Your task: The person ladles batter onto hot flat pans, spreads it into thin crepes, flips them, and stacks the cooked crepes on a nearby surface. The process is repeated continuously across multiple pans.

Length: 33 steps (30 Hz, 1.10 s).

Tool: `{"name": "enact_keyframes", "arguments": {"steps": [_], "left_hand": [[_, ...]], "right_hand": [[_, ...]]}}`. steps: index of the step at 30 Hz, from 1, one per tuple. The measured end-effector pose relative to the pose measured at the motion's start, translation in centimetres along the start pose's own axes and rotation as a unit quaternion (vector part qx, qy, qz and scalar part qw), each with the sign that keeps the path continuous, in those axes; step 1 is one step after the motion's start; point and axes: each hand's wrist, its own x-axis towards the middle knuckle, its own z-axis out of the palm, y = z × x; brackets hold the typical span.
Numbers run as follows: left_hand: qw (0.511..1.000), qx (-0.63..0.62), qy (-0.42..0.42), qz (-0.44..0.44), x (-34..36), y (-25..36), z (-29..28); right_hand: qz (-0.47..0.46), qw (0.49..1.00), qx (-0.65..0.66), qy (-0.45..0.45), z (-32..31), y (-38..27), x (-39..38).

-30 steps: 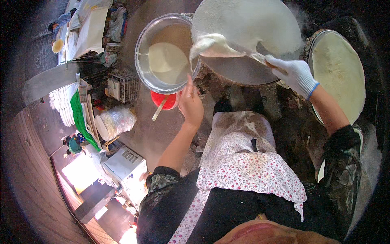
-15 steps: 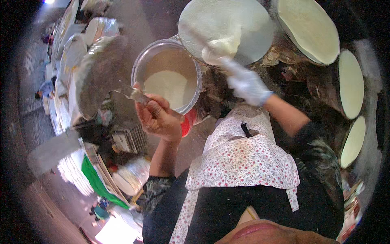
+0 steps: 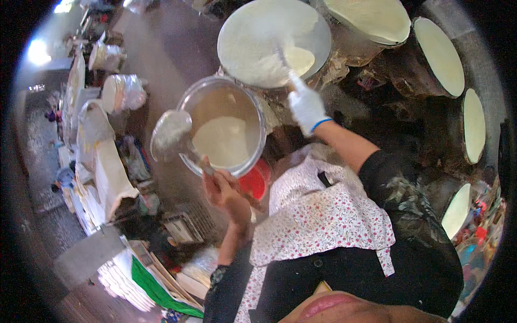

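In my bare left hand [image 3: 229, 195] is the handle of a large ladle; its round metal bowl [image 3: 172, 135] hangs by the left rim of a tall bucket [image 3: 262, 118]. Pale batter [image 3: 221, 142] lies inside that bucket. Wearing a white glove, my right hand [image 3: 308, 109] grips a thin-handled spreader [image 3: 281, 58] over a round griddle [image 3: 321, 42]. The spreader's far end is blurred and I cannot make out its shape. Wet batter [image 3: 299, 60] pools to the right of it, and a pale layer coats most of the griddle's left side.
More round griddles covered in pale batter curve away to the right, among them a near one [image 3: 377, 19] and a farther one [image 3: 440, 56]. Below the bucket is a red container [image 3: 254, 183]. Wrapped round stacks [image 3: 124, 92] and a green cloth [image 3: 156, 288] lie to the left.
The ladle has swung so its bowl is now beside the bucket's left rim. My right hand has shifted left with the spreader, and batter covers more of the griddle. The whole view has shifted.
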Motion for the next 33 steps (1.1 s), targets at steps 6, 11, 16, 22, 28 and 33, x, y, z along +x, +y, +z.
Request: {"name": "enact_keyframes", "arguments": {"steps": [6,11,16,22,28,33], "left_hand": [[0.999,-0.019,-0.034,-0.03,-0.7,-1.3,-0.4],[0.99,-0.092,-0.098,-0.034,-0.4,-2.1,-0.9],[0.995,-0.047,-0.085,-0.025,-0.7,-0.4,0.6],[0.996,0.04,-0.083,-0.022,-2.8,0.1,3.1],[0.995,0.027,-0.099,-0.014,-2.8,0.5,3.6],[0.993,0.03,-0.11,-0.024,-3.5,0.6,3.5]], "right_hand": [[-0.061,0.984,-0.109,-0.13,1.0,0.4,-1.5],[-0.046,0.998,-0.036,-0.006,-4.3,2.2,-0.3],[-0.158,0.974,-0.039,-0.16,-2.0,0.3,-2.4],[0.031,0.997,-0.039,-0.057,-9.7,4.8,-1.3],[-0.106,0.953,-0.161,-0.234,-8.6,1.5,-3.4],[-0.022,0.982,-0.185,-0.035,-10.7,5.0,-1.2]]}}
